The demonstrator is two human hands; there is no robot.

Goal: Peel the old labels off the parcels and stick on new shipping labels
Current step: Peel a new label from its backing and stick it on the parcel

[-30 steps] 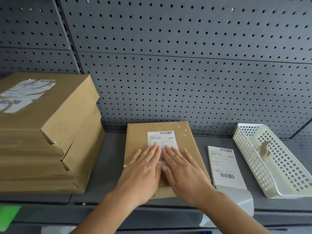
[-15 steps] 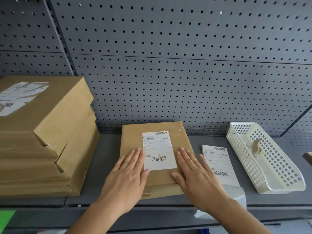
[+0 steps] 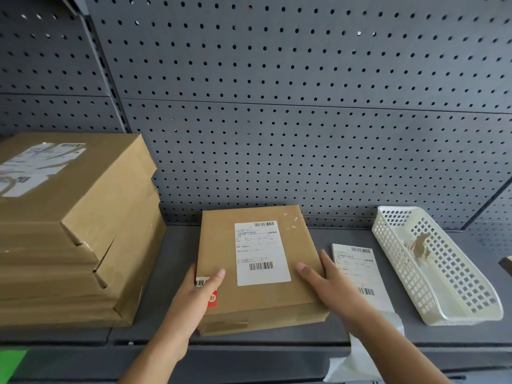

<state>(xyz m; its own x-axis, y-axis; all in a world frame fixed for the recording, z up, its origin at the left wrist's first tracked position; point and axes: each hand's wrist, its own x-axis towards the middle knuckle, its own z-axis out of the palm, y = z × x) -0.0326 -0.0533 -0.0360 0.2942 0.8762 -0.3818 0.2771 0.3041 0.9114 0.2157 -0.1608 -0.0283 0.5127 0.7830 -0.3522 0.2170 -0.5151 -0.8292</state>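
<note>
Low in the middle of the frame, a flat brown cardboard parcel [image 3: 260, 300] lies on the grey shelf [image 3: 171, 261]. A smooth white shipping label [image 3: 261, 253] with two barcodes sits on its top face, with small white scraps near the upper right corner and a red-and-white seal sticker [image 3: 212, 297] at its left edge. The left hand [image 3: 194, 297] grips the left edge with the thumb on top. The right hand [image 3: 329, 286] grips the right edge likewise. A strip of labels [image 3: 360, 273] lies just right of the parcel.
</note>
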